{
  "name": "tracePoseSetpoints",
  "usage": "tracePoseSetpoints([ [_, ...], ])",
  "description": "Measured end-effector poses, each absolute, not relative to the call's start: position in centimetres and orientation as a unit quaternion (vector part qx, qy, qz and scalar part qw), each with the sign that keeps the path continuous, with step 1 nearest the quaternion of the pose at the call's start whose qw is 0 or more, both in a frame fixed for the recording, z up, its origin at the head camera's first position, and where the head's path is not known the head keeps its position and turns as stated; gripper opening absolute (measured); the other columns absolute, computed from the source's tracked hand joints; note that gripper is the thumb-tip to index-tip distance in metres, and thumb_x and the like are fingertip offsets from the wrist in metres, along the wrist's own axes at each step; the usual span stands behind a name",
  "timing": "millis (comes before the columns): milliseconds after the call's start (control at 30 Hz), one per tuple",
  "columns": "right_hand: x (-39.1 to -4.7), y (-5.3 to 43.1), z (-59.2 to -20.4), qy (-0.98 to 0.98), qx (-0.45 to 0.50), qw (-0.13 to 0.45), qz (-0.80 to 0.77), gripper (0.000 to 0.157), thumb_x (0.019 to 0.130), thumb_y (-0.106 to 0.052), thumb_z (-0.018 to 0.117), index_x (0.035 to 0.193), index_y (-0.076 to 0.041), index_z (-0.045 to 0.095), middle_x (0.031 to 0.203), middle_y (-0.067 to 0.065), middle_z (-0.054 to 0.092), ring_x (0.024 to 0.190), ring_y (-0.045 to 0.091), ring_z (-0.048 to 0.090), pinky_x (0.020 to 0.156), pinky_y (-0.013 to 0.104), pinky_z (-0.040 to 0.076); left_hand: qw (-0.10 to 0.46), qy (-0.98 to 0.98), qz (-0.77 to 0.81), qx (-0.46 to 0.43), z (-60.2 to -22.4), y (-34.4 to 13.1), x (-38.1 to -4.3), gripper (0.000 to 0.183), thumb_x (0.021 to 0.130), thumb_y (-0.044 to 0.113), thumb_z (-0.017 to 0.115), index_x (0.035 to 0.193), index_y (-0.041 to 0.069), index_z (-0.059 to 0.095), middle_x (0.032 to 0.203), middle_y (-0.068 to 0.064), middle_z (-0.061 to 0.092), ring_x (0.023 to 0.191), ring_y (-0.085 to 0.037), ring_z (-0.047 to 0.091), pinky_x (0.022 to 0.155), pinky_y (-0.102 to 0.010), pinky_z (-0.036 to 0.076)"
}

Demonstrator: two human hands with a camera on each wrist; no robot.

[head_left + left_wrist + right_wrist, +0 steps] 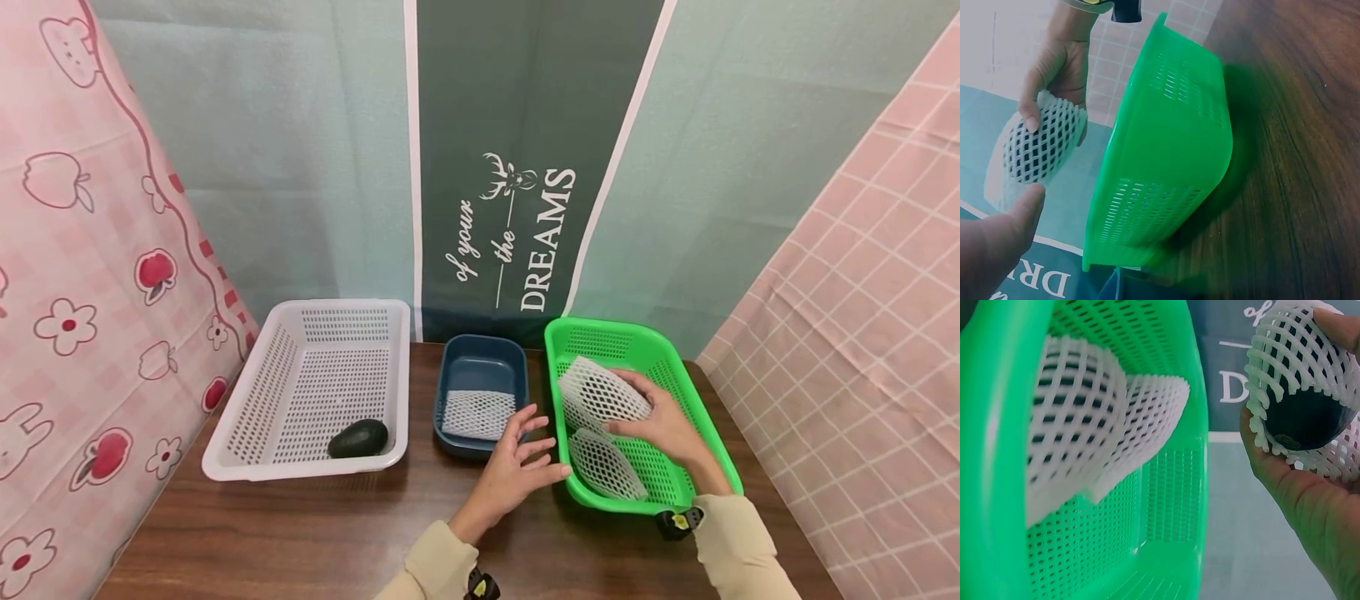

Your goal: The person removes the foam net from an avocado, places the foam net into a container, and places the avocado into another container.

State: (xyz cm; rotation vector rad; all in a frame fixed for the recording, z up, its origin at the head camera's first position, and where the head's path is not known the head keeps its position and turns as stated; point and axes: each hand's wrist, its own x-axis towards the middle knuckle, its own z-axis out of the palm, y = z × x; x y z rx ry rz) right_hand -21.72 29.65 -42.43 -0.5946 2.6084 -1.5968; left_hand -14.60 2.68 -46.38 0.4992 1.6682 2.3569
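Observation:
My right hand (660,421) grips a dark avocado in a white foam net (611,392) above the green basket (716,433). In the right wrist view the dark end of this avocado (1307,419) shows at the net's open end. My left hand (513,471) is held out with spread fingers by the basket's left rim, holding nothing. In the left wrist view its thumb (1019,215) appears near the netted avocado. Two more netted pieces lie in the green basket, one in front (606,465) and one partly hidden under the held avocado.
A white basket (213,462) stands on the left with a bare avocado (360,438) in its front right corner. Between the baskets a small blue bin (483,346) holds a flattened white foam net (477,414). Curtains hang behind and at both sides of the wooden table (300,525).

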Motion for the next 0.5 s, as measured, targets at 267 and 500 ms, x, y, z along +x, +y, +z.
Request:
tracePoseSetpoints([
  [267, -21.1, 28.2, -42.3, 0.828, -0.21, 0.021, -0.519, 0.076, 0.075, -0.005, 0.081, 0.142, -0.013, 0.046, 0.121, 0.017, 0.053, 0.091, 0.035, 0.058, 0.065, 0.041, 0.055, 0.124, 0.538, 0.819, 0.154, -46.7, 3.2, -14.5, 0.08, 0.087, 0.014, 0.074, 0.15, 0.014, 0.026, 0.142, -0.009, 0.038, 0.127, -0.038, 0.045, 0.102, -0.044, 0.039],
  [500, -20.7, 27.1, -42.0, 0.822, -0.236, 0.024, -0.517, 0.075, 0.075, -0.006, 0.082, 0.141, -0.015, 0.048, 0.122, 0.014, 0.054, 0.092, 0.036, 0.057, 0.067, 0.041, 0.054, 0.13, 0.529, 0.825, 0.154, -46.9, 3.5, -14.6, 0.081, 0.088, 0.016, 0.073, 0.151, 0.012, 0.024, 0.145, -0.017, 0.034, 0.127, -0.039, 0.044, 0.099, -0.043, 0.043],
])
